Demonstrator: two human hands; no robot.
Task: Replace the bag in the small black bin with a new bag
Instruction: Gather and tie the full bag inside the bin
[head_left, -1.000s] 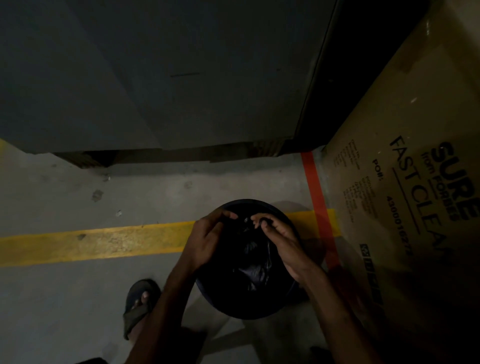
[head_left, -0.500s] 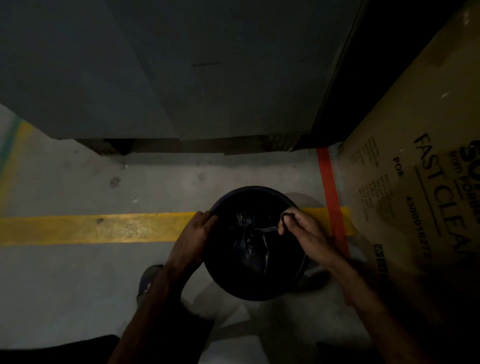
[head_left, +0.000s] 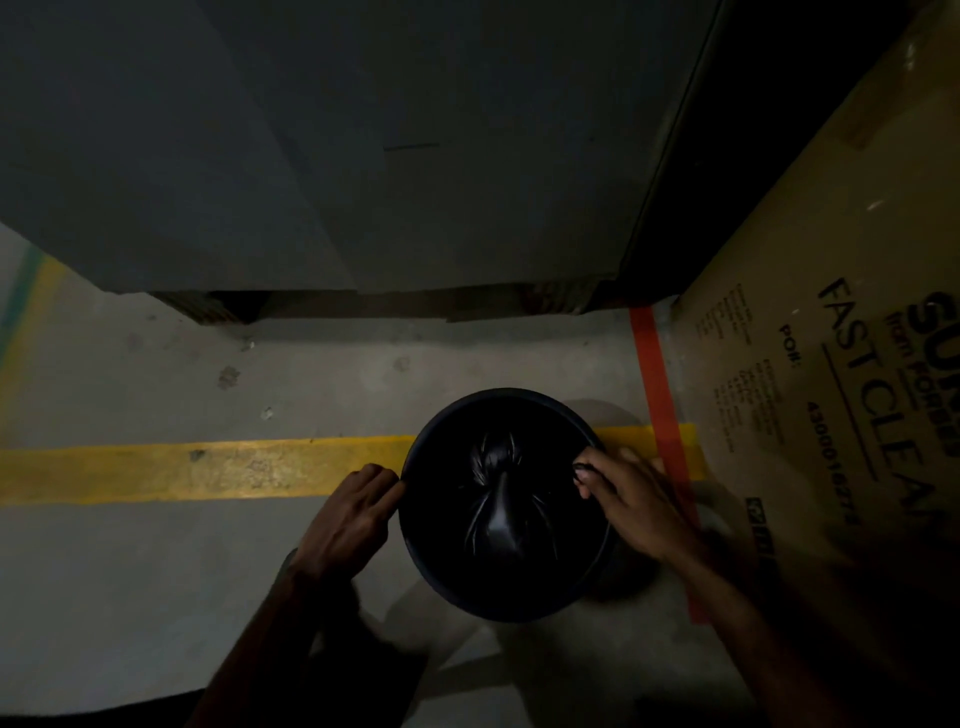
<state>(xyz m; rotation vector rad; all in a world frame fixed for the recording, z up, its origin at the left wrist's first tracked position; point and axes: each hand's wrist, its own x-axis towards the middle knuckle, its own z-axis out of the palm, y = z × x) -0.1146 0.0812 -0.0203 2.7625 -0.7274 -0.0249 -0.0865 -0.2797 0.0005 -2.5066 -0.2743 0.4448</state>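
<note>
The small black bin (head_left: 441, 577) stands on the grey floor, seen from straight above. A shiny black bag (head_left: 496, 488) lies inside it, its folds gathered toward the middle. My left hand (head_left: 348, 514) is curled over the bin's left rim, where the bag's edge is hard to make out in the dim light. My right hand (head_left: 631, 499) pinches the bag's edge at the right rim with thumb and fingertips. Both forearms reach in from the bottom of the view.
A large cardboard box (head_left: 831, 364) printed with black letters stands close on the right. A dark grey cabinet (head_left: 363, 156) rises just behind the bin. A yellow floor stripe (head_left: 208, 467) and a red stripe (head_left: 657, 395) cross under the bin.
Both hands moved apart from the middle of the bin out to its left and right rims, spreading the bag's opening. The view shifted, so my sandalled foot is no longer seen.
</note>
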